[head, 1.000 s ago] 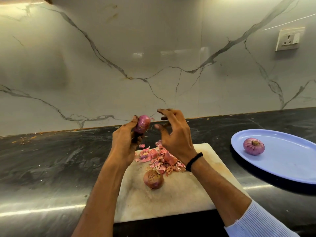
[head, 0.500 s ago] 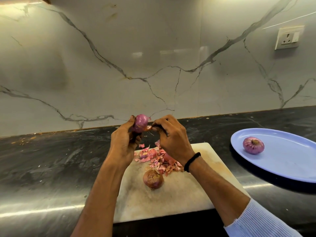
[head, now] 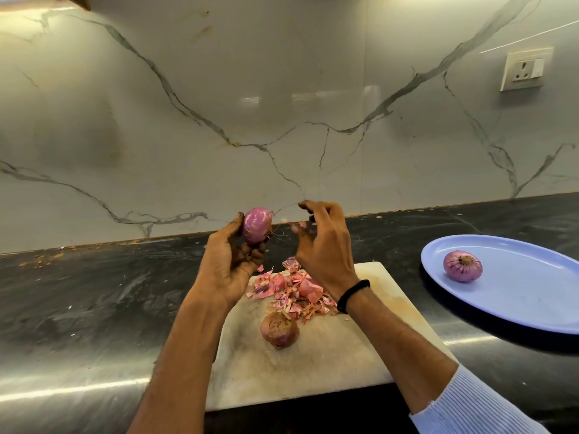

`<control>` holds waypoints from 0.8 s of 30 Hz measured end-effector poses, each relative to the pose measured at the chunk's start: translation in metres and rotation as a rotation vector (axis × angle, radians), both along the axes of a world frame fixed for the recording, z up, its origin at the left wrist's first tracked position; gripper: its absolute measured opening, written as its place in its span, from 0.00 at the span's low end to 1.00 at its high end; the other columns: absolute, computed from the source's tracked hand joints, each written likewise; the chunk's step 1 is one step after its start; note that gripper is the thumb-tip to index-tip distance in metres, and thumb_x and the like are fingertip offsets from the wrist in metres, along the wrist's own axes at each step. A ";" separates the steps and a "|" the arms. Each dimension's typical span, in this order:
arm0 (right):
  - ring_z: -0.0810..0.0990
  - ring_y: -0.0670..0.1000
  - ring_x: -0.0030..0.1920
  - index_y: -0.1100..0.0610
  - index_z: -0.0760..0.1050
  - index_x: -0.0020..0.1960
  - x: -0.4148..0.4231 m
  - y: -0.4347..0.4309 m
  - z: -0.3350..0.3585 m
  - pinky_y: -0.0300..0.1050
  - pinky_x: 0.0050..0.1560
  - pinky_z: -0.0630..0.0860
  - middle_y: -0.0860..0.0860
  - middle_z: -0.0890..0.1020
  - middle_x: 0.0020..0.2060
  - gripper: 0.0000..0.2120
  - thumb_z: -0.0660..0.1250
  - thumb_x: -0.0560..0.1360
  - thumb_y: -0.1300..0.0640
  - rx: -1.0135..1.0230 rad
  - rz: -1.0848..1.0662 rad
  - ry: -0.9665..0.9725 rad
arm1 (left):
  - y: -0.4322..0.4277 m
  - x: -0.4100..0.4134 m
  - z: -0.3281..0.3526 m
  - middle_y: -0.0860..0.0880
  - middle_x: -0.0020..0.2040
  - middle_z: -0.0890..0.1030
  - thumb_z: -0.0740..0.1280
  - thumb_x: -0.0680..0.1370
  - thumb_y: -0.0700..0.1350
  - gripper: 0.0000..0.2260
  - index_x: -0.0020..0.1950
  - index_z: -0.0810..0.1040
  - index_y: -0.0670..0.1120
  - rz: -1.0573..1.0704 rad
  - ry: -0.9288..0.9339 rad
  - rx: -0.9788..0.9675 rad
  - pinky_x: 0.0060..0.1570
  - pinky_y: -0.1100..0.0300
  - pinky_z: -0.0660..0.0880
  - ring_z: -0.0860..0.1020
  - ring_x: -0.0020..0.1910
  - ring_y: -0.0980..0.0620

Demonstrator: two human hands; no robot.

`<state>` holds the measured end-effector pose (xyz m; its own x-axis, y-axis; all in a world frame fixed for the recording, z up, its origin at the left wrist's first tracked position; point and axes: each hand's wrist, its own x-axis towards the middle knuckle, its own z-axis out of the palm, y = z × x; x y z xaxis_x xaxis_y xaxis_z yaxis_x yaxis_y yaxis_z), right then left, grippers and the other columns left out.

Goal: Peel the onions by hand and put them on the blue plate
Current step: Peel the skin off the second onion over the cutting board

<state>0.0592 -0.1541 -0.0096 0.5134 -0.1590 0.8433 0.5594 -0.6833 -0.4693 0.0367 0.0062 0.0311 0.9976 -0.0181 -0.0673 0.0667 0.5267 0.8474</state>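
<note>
We are holding an onion [head: 257,228] above the cutting board [head: 313,371].
Our left hand [head: 232,261] is gripping it, our right hand [head: 322,245] hanging released; skins [head: 291,292] and an unpeeled onion [head: 279,329] are lying on the board, the blue plate [head: 532,296] sitting right of it on the counter [head: 94,292].

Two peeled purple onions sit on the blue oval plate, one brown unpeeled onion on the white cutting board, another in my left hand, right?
Not quite: the head view shows only one peeled purple onion on the blue oval plate. The brown unpeeled onion is on the white cutting board, and the left hand holds a pink onion.
</note>
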 end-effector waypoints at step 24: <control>0.72 0.45 0.44 0.63 0.77 0.48 0.004 0.005 -0.005 0.28 0.45 0.70 0.54 0.77 0.44 0.03 0.67 0.76 0.69 -0.094 0.065 -0.130 | -0.002 -0.003 0.001 0.39 0.45 0.83 0.66 0.80 0.49 0.16 0.61 0.78 0.39 -0.052 0.019 -0.053 0.43 0.59 0.75 0.78 0.40 0.48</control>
<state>0.0633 -0.1491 -0.0145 0.4059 -0.0466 0.9127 0.6554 -0.6811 -0.3263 0.0336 0.0046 0.0319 0.9937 -0.0739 -0.0837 0.1109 0.5664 0.8166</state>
